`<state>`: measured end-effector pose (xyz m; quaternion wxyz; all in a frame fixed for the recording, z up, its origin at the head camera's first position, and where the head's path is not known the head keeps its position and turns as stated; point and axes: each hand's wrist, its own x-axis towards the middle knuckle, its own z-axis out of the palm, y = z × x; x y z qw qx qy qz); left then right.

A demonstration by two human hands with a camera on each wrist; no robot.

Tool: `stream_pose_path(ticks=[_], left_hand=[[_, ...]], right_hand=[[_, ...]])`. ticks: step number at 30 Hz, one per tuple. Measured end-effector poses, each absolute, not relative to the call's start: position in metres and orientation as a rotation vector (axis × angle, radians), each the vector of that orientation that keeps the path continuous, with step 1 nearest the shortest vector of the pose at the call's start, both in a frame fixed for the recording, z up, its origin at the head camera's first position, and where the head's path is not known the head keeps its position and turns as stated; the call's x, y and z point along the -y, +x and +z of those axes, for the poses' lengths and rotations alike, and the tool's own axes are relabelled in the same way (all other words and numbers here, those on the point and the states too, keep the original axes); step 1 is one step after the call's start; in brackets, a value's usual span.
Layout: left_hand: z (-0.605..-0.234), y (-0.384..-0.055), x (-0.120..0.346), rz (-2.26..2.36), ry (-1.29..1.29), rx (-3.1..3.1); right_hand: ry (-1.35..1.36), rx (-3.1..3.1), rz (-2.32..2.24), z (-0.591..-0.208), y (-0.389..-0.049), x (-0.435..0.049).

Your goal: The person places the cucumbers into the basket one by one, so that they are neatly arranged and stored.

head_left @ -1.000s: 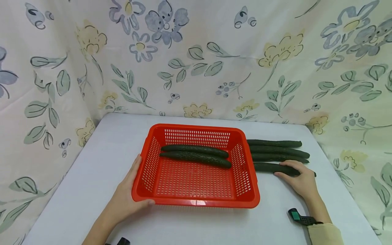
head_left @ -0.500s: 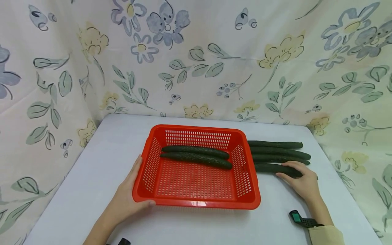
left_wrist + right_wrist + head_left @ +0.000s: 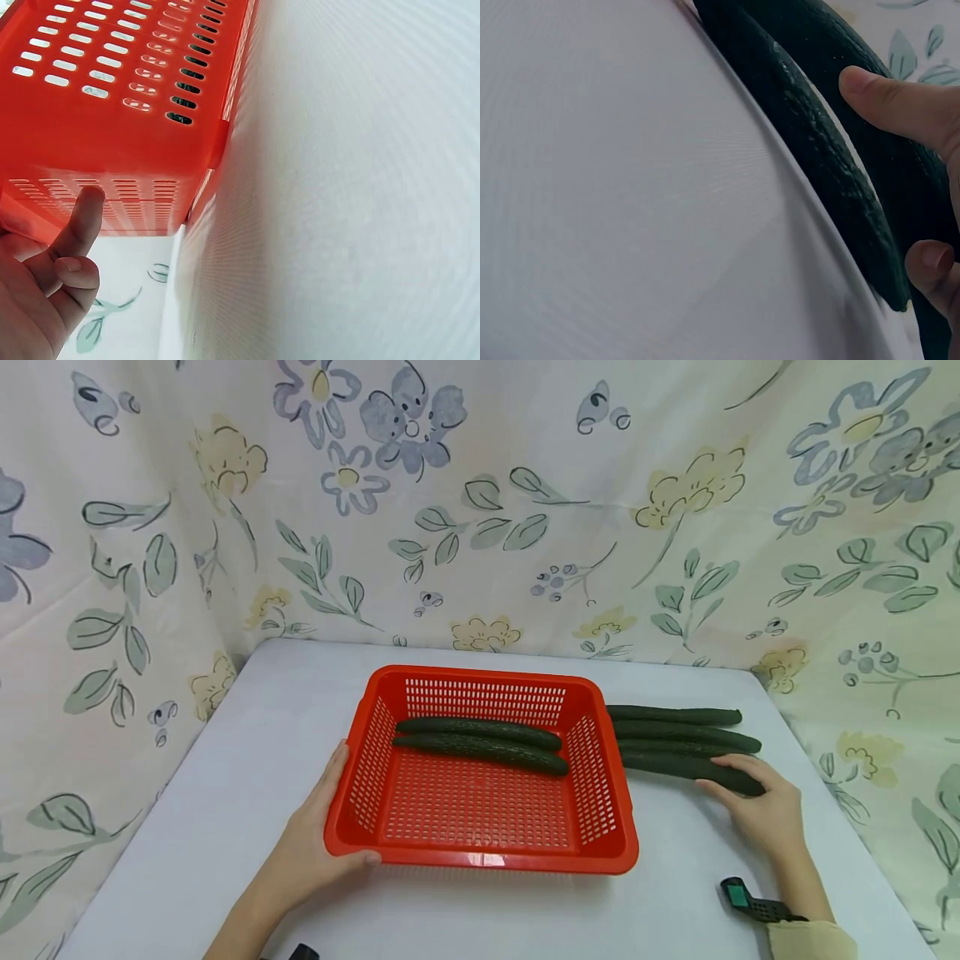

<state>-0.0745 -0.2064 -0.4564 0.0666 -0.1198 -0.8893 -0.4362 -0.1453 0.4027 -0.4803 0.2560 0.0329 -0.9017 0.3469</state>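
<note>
In the head view, the red slotted basket [image 3: 480, 862] stands mid-table with two dark green cucumbers lying crosswise inside it. My left hand [image 3: 303, 839] holds its front left corner, thumb by the front rim and fingers along the left wall; the left wrist view shows curled fingers [image 3: 77, 281] by the basket's outside wall [image 3: 90, 135]. To the right of the basket, my right hand [image 3: 768, 806] holds the nearest cucumber [image 3: 667, 765] near its right end. In the right wrist view, thumb and finger are on this cucumber [image 3: 904, 176], beside another cucumber [image 3: 810, 127].
Several cucumbers [image 3: 686, 732] lie side by side behind the held one, their left ends hidden by the basket. The white table [image 3: 255, 710] backs onto a flowered curtain [image 3: 480, 543]. A dark wristband [image 3: 757, 903] is on the right wrist.
My right hand has slid to the right. The held cucumber's left part now lies closer to the cucumber behind it. The left hand and basket stay in place.
</note>
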Motion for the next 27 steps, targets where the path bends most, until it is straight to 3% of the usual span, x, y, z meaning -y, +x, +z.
stream_pose_path(ticks=[13, 27], left_hand=[[-0.455, -0.076, 0.205, -1.375, -0.343, 2.670], [-0.456, -0.076, 0.206, -1.367, -0.347, 2.670]], right_hand=[[-0.285, 2.459, 1.041, -0.472, -0.143, -0.401], [-0.417, 2.429, 1.111, -0.460, -0.150, -0.389]])
